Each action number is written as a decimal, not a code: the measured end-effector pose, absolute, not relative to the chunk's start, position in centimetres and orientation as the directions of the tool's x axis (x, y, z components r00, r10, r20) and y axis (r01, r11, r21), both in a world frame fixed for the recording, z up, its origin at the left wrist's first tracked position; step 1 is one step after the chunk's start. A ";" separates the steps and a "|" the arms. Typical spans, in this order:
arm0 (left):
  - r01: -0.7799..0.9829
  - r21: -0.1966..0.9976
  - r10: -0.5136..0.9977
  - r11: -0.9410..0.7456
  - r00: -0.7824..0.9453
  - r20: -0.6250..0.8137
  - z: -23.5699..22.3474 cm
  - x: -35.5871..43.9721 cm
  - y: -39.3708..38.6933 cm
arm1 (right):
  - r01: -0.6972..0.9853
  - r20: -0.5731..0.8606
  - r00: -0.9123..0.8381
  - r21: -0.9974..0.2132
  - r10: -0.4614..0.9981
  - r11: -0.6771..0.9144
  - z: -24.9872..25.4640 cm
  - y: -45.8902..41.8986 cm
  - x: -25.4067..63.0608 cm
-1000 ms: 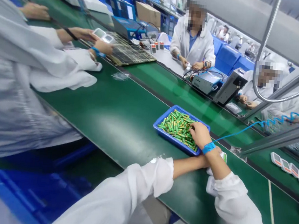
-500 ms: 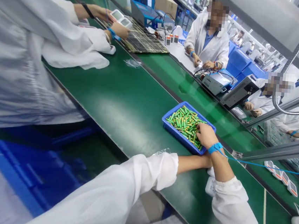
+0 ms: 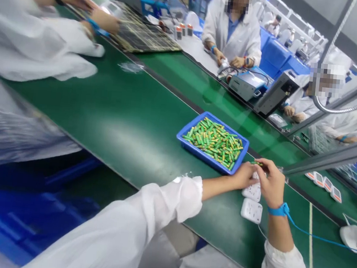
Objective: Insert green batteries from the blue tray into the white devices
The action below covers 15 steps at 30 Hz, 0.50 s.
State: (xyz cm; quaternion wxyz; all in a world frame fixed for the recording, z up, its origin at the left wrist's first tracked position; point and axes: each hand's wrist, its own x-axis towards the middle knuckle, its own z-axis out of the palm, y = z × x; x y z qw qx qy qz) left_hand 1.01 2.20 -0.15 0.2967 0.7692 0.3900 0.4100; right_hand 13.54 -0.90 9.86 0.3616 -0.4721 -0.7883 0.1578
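A blue tray [image 3: 187, 131] full of green batteries [image 3: 215, 140] sits on the green conveyor belt [image 3: 129, 116]. Just to its right, my right hand [image 3: 271, 181] pinches a green battery [image 3: 257, 163] above a white device [image 3: 252, 191] lying face down. My left hand [image 3: 244, 175] rests on that device, fingers curled on its edge. A second white device [image 3: 251, 210] lies just nearer to me. A blue wrist strap [image 3: 278, 210] with a coiled cord circles my right wrist.
A person in white at the left [image 3: 32, 48] handles a device over a dark tray [image 3: 143, 36]. Across the belt, people in white coats sit by a grey instrument box [image 3: 245, 85]. More white devices [image 3: 325, 184] lie at the right. A metal rail [image 3: 330, 159] crosses overhead.
My right hand has left the tray with a battery and moved right, over the white device. My left hand stayed on the device. The view shifted slightly.
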 end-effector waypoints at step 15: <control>0.395 0.744 0.829 -0.540 0.405 0.387 -1.1 -0.7 1.4 | 0.579 0.432 -0.366 -0.587 0.824 0.565 2.1 -7.3 22.5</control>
